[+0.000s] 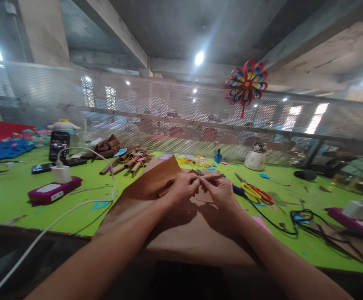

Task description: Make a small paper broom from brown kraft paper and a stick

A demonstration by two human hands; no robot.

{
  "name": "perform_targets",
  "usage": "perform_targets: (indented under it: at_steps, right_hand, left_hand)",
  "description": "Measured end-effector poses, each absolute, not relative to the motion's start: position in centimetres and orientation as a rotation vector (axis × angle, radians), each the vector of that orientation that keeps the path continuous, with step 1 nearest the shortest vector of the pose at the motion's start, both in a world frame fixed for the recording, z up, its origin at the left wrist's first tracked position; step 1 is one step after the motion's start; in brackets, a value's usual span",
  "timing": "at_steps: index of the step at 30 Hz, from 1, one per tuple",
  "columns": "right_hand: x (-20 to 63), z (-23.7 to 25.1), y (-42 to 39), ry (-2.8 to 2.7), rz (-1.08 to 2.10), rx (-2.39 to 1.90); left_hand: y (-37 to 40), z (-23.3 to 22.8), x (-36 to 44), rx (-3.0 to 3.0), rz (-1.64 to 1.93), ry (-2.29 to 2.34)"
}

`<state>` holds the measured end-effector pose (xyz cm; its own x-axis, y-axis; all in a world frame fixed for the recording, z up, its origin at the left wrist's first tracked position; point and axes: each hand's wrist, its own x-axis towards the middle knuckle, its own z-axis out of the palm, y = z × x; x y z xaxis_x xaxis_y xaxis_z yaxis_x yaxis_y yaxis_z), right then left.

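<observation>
A large sheet of brown paper (181, 229) lies on the green table (18, 200) in front of me. My left hand (183, 187) and my right hand (220, 189) meet above it, fingertips pinched together on a small rolled strip of brown paper (207, 177). Both hands grip the strip, left at its near end, right along its length. A pile of finished brown paper rolls (128, 162) lies further back to the left.
A white charger on a magenta power bank (54, 189) with a white cable (37, 237) sits at left. Yellow and red scissors (255, 191), black cables (303, 218), a second magenta power bank (355, 223), a phone (59, 143) and a perforated metal screen (181, 112) surround the spot.
</observation>
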<state>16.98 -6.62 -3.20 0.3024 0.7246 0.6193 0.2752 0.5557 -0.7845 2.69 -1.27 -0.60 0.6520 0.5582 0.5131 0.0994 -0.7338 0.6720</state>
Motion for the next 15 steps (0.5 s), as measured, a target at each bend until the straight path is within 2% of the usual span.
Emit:
perform_targets:
  at_steps: [8, 15]
  right_hand:
    - [16.6, -1.7, -7.6, -1.304, 0.469, -0.974]
    - [16.8, -1.6, -7.6, -1.256, 0.598, -0.917]
  left_hand:
    - [-1.1, 0.3, 2.3, 2.186, 0.843, 0.385]
    - [-0.6, 0.0, 2.4, 2.264, 0.867, 0.371]
